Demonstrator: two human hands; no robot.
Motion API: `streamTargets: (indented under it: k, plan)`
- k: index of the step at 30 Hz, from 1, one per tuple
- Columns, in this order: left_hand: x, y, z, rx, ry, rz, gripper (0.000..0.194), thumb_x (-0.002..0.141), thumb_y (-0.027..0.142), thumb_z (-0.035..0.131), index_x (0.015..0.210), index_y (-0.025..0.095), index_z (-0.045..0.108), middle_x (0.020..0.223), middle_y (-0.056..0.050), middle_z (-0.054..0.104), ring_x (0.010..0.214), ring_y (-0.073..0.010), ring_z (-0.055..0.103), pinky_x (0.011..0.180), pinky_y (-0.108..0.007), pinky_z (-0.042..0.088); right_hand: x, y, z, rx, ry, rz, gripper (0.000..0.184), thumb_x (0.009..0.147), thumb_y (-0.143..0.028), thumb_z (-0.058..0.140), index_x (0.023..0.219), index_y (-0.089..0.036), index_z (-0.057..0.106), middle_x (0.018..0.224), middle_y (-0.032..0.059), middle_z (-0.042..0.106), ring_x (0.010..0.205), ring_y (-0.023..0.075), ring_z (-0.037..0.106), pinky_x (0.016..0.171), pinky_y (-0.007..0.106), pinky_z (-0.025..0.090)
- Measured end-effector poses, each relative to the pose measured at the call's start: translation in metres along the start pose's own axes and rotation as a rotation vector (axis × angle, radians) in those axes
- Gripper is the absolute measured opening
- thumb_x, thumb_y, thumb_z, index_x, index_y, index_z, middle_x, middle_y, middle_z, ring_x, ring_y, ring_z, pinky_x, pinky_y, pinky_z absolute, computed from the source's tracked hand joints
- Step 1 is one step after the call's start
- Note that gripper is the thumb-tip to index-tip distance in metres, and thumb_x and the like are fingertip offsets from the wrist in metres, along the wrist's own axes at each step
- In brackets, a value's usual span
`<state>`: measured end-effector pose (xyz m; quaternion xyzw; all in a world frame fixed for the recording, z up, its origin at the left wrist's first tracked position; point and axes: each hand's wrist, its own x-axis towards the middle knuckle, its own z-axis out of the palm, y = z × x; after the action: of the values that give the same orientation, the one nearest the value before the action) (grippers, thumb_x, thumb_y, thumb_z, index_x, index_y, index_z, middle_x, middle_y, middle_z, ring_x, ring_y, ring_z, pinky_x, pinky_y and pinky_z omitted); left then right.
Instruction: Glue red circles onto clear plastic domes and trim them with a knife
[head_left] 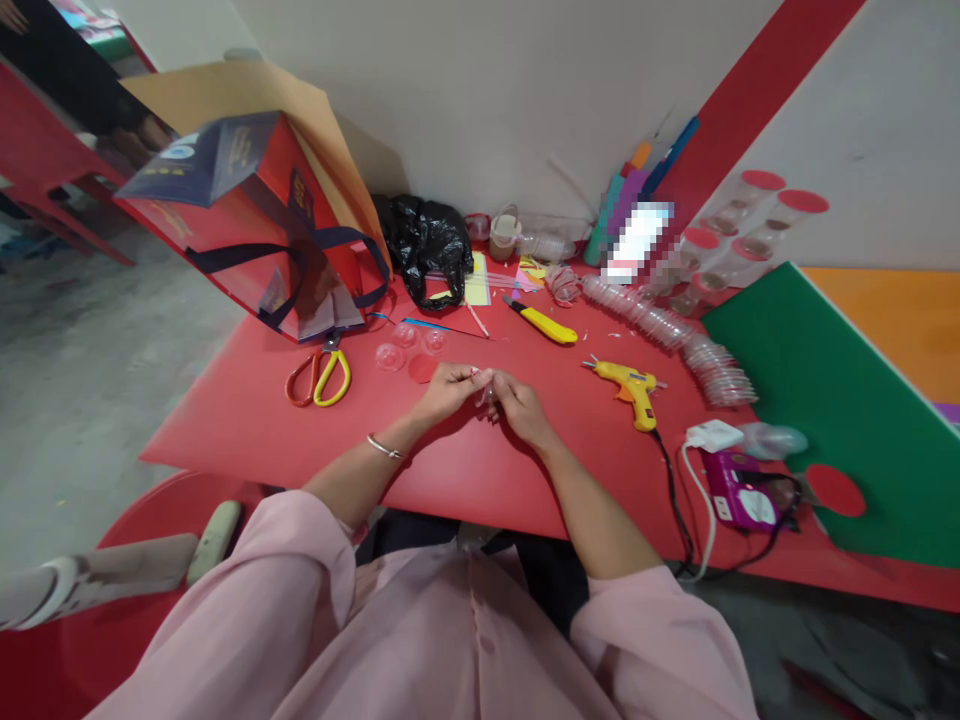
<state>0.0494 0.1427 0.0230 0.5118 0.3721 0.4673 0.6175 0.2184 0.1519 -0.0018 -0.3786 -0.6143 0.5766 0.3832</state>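
Note:
My left hand (pixel 448 388) and my right hand (pixel 519 404) meet over the middle of the red table (pixel 247 420). Both pinch a small clear plastic piece (pixel 486 393) between the fingertips; it is too small to make out in detail. A silver bangle (pixel 385 447) sits on my left wrist. Just beyond my left hand lie a red paper disc (pixel 422 368) and several small clear plastic domes (pixel 405 345).
Red-and-yellow scissors (pixel 319 378) lie at the left, beside a red gift bag (pixel 255 225). A yellow utility knife (pixel 544 321), a yellow glue gun (pixel 631 386), rows of clear lids (pixel 675 335), a purple power strip (pixel 739 490), green board (pixel 832 400) and black plastic bag (pixel 429 245) surround the hands.

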Motion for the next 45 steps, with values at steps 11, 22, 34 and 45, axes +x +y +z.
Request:
streamTargets:
  k: [11, 22, 34, 45]
  plan:
    - [-0.004, -0.01, -0.005, 1.11, 0.325, 0.879, 0.042, 0.102, 0.032, 0.054, 0.061, 0.02, 0.055, 0.055, -0.001, 0.049, 0.055, -0.0139, 0.041, 0.06, -0.034, 0.029, 0.0, -0.005, 0.016, 0.282, -0.04, 0.138, 0.059, 0.096, -0.079, 0.045, 0.086, -0.023, 0.061, 0.052, -0.007, 0.052, 0.036, 0.0093, 0.045, 0.035, 0.021, 0.037]
    - [-0.006, -0.001, 0.005, 0.419, 0.114, 0.177, 0.048, 0.09, 0.06, 0.069, 0.072, 0.016, 0.072, 0.068, -0.007, 0.071, 0.062, -0.0155, 0.062, 0.064, -0.029, 0.047, -0.003, -0.012, 0.001, -0.029, 0.173, -0.079, 0.052, 0.103, -0.068, 0.043, 0.11, -0.024, 0.069, 0.078, 0.0008, 0.067, 0.058, 0.013, 0.058, 0.054, 0.026, 0.05]
    - [-0.005, -0.004, 0.006, 0.518, 0.27, 0.312, 0.061, 0.097, 0.063, 0.057, 0.055, 0.019, 0.056, 0.051, -0.001, 0.052, 0.048, -0.0104, 0.043, 0.052, -0.028, 0.035, -0.003, -0.015, 0.005, -0.21, 0.121, -0.097, 0.053, 0.105, -0.068, 0.037, 0.104, -0.025, 0.069, 0.083, 0.0034, 0.07, 0.071, 0.0169, 0.064, 0.068, 0.03, 0.053]
    - [0.001, -0.014, -0.001, 0.968, 0.38, 0.74, 0.046, 0.101, 0.039, 0.058, 0.059, 0.02, 0.054, 0.054, 0.0, 0.05, 0.054, -0.0123, 0.042, 0.06, -0.03, 0.032, -0.001, -0.007, 0.012, 0.196, -0.036, 0.226, 0.073, 0.091, -0.089, 0.035, 0.085, -0.022, 0.064, 0.043, -0.008, 0.046, 0.033, 0.0099, 0.043, 0.033, 0.022, 0.038]
